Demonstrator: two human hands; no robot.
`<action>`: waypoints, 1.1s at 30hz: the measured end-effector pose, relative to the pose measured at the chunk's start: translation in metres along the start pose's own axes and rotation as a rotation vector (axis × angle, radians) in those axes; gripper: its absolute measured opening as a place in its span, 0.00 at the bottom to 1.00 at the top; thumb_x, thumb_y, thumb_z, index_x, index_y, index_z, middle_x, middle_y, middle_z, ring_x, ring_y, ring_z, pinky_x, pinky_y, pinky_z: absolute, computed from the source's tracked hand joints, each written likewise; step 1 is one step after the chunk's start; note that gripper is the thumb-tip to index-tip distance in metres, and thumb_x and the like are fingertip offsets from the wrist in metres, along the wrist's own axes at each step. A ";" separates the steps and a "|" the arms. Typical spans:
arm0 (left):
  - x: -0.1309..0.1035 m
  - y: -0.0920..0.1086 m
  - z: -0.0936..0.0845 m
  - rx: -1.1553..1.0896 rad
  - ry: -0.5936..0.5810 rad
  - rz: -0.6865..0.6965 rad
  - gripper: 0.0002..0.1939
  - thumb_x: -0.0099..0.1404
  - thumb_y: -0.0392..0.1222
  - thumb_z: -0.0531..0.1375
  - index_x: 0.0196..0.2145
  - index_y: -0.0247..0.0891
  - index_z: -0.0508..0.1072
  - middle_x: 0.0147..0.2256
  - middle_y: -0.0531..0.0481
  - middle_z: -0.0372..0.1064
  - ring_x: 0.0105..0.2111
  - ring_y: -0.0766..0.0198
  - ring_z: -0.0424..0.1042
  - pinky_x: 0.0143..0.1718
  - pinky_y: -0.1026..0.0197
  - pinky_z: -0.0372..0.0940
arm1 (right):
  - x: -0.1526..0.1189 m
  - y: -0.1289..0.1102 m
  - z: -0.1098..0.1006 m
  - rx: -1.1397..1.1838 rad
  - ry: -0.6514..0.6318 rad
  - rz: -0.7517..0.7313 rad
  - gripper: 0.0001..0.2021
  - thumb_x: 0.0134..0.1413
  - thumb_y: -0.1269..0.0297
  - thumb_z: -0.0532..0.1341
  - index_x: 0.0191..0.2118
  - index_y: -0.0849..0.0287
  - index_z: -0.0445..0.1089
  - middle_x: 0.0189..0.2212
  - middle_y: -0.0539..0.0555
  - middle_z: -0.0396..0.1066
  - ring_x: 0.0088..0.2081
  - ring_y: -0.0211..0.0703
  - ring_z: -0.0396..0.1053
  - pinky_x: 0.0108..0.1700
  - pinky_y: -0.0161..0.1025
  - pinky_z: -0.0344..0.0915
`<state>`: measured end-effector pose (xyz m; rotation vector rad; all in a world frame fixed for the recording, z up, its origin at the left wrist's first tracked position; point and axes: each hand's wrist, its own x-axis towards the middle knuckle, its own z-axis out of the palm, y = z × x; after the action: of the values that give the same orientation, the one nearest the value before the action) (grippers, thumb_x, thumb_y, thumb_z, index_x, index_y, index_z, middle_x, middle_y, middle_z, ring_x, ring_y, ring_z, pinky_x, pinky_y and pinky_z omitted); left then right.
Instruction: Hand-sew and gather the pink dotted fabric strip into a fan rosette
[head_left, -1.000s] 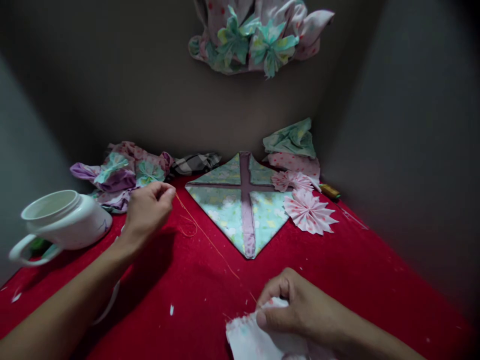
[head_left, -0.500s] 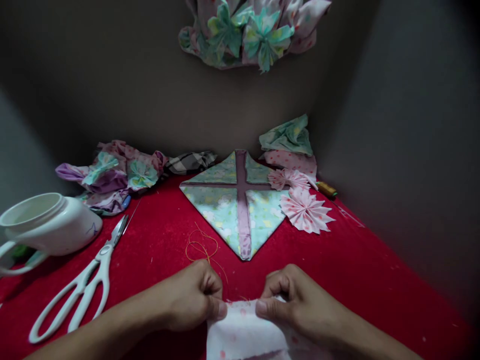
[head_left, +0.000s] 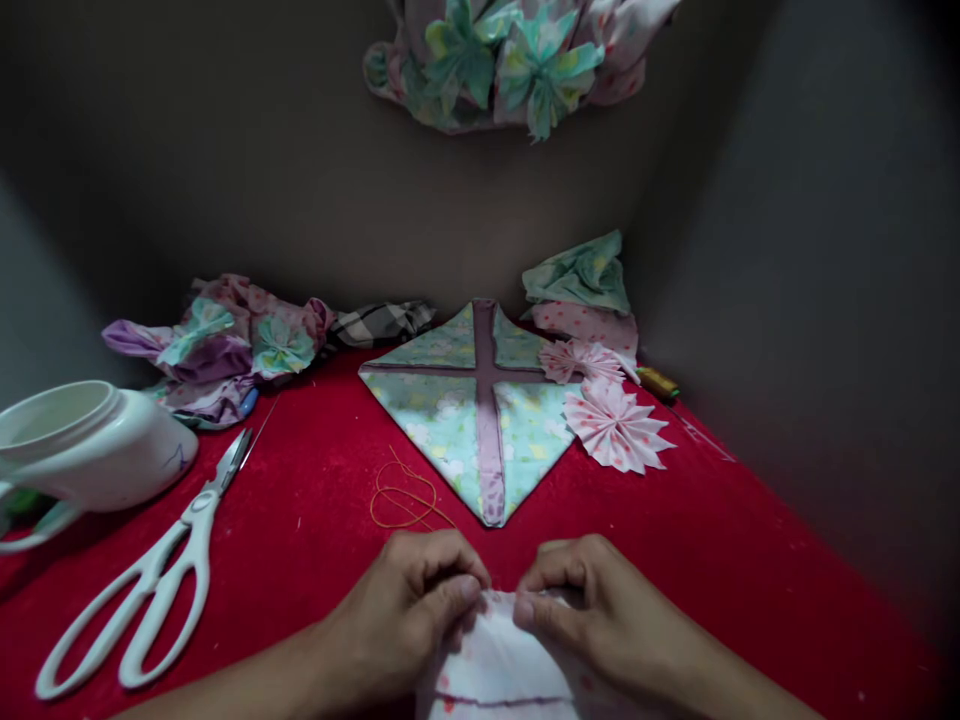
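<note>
Low in the middle of the view lies a white fabric piece (head_left: pixel 510 655) with pink dots, its lower part cut off by the frame. My left hand (head_left: pixel 416 600) pinches its top edge between thumb and fingers. A short way to the right, my right hand (head_left: pixel 574 600) is closed on the same edge. Just beyond my left hand, a loop of orange thread (head_left: pixel 405 507) rests on the red cloth. Past both hands lies a diamond-shaped green floral fabric piece (head_left: pixel 450 430) with a mauve cross. Two pleated pink-dotted fabric flowers (head_left: pixel 616 425) overlap its right corner.
White-handled scissors (head_left: pixel 161 580) and a white ceramic pot (head_left: pixel 97 450) are at the left on the red cloth (head_left: pixel 712 560). Bunched fabric (head_left: pixel 217 345) lies behind them. A thread spool (head_left: pixel 658 382) and folded fabric (head_left: pixel 577 280) sit back right. Ruffled fabric (head_left: pixel 517 65) hangs on the wall.
My left hand has shifted right along the fabric's top edge, closer to my right hand. My right hand stays nearly in place. The view has shifted slightly.
</note>
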<state>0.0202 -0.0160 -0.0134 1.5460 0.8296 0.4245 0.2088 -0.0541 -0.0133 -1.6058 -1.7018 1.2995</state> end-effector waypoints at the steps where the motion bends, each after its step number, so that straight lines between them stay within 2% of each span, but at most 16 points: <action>1: 0.002 -0.004 -0.001 0.063 0.032 0.079 0.08 0.59 0.39 0.53 0.25 0.33 0.67 0.23 0.51 0.62 0.23 0.67 0.63 0.25 0.65 0.57 | 0.001 0.000 0.000 0.008 0.006 0.013 0.06 0.43 0.69 0.60 0.23 0.63 0.74 0.19 0.50 0.67 0.22 0.34 0.58 0.23 0.31 0.51; 4: 0.002 -0.007 -0.002 0.230 0.101 0.271 0.08 0.57 0.34 0.54 0.23 0.33 0.71 0.24 0.49 0.64 0.26 0.67 0.64 0.26 0.66 0.57 | 0.003 0.003 0.000 0.028 0.024 0.078 0.06 0.43 0.67 0.60 0.23 0.63 0.73 0.18 0.49 0.66 0.21 0.33 0.56 0.21 0.31 0.49; 8: -0.003 -0.004 0.001 0.433 0.084 0.359 0.13 0.60 0.34 0.51 0.25 0.33 0.74 0.20 0.48 0.64 0.21 0.68 0.62 0.21 0.68 0.53 | 0.003 0.006 0.002 0.027 0.030 0.111 0.05 0.42 0.68 0.60 0.22 0.62 0.72 0.18 0.49 0.66 0.20 0.33 0.57 0.20 0.31 0.49; 12: -0.005 -0.002 0.004 0.555 0.047 0.331 0.16 0.61 0.35 0.49 0.22 0.33 0.74 0.17 0.48 0.61 0.18 0.69 0.59 0.17 0.68 0.50 | 0.002 0.004 0.002 -0.002 0.046 0.101 0.05 0.41 0.71 0.59 0.22 0.62 0.72 0.19 0.49 0.66 0.22 0.34 0.57 0.22 0.31 0.50; 18: -0.004 0.002 0.003 0.641 -0.026 0.223 0.18 0.63 0.37 0.49 0.22 0.33 0.73 0.18 0.48 0.61 0.19 0.69 0.60 0.18 0.67 0.51 | 0.003 0.001 0.001 -0.011 0.053 0.095 0.05 0.41 0.71 0.59 0.22 0.62 0.72 0.19 0.50 0.68 0.22 0.35 0.59 0.23 0.32 0.51; 33: -0.004 0.000 0.004 0.668 -0.010 0.226 0.17 0.62 0.36 0.49 0.23 0.33 0.73 0.19 0.48 0.61 0.19 0.69 0.59 0.19 0.67 0.51 | 0.001 -0.001 0.001 -0.013 0.086 0.043 0.05 0.41 0.72 0.60 0.22 0.61 0.73 0.21 0.51 0.70 0.25 0.37 0.63 0.26 0.32 0.56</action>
<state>0.0206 -0.0214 -0.0137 2.2726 0.8352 0.3130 0.2071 -0.0535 -0.0131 -1.6894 -1.6360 1.2228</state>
